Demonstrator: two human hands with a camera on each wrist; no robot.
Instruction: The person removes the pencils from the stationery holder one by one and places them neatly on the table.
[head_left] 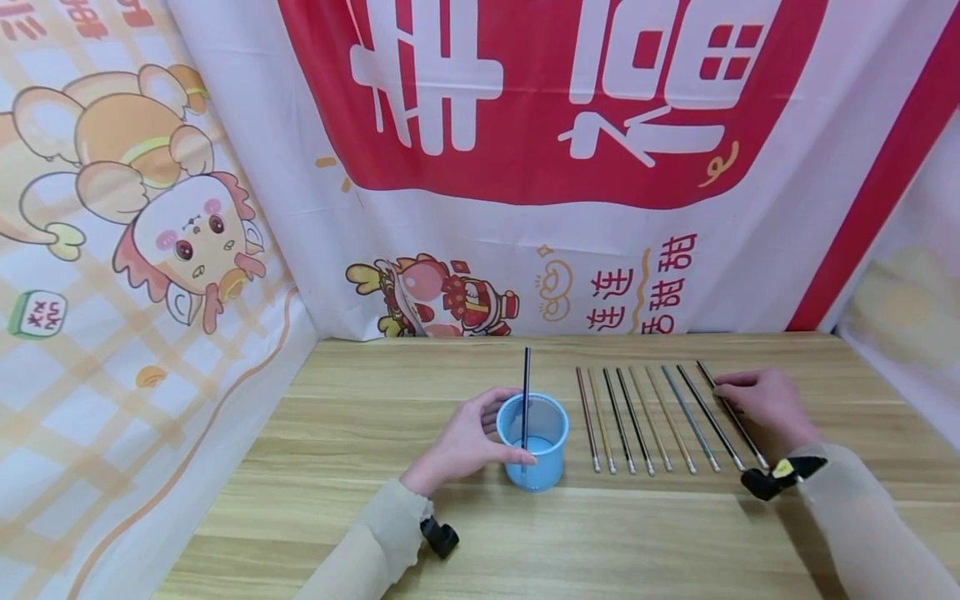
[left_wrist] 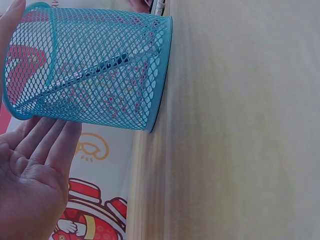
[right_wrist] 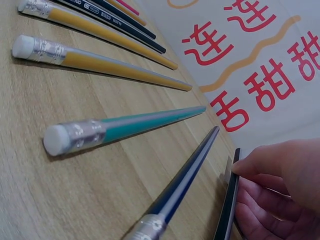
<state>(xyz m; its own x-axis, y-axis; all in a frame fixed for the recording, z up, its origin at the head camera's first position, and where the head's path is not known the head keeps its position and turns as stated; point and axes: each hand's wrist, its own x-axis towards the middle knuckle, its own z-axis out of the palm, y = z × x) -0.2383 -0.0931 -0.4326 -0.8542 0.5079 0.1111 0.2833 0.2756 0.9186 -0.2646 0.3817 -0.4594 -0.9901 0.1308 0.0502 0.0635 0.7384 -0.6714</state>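
Note:
A light blue mesh pencil cup (head_left: pixel 542 473) stands upright on the table, with one dark pencil (head_left: pixel 527 371) leaning inside it. My left hand (head_left: pixel 468 437) holds the cup from its left side, thumb at the front and fingers behind. On the right, my right hand (head_left: pixel 772 404) pinches a black pencil (right_wrist: pixel 228 205) near its far end, between thumb and fingers. That pencil is the rightmost of a row lying on the table. Beside it lie another dark pencil (right_wrist: pixel 187 175) and a blue-green pencil (right_wrist: pixel 145 129), their white erasers toward me.
Farther left in the row are several yellow and black pencils and a red pencil (head_left: pixel 587 412), close to the cup's right side. The wooden table (head_left: pixel 360 392) ends at a printed cloth (head_left: pixel 420 200) behind, with another patterned cloth (head_left: pixel 150 358) on the left.

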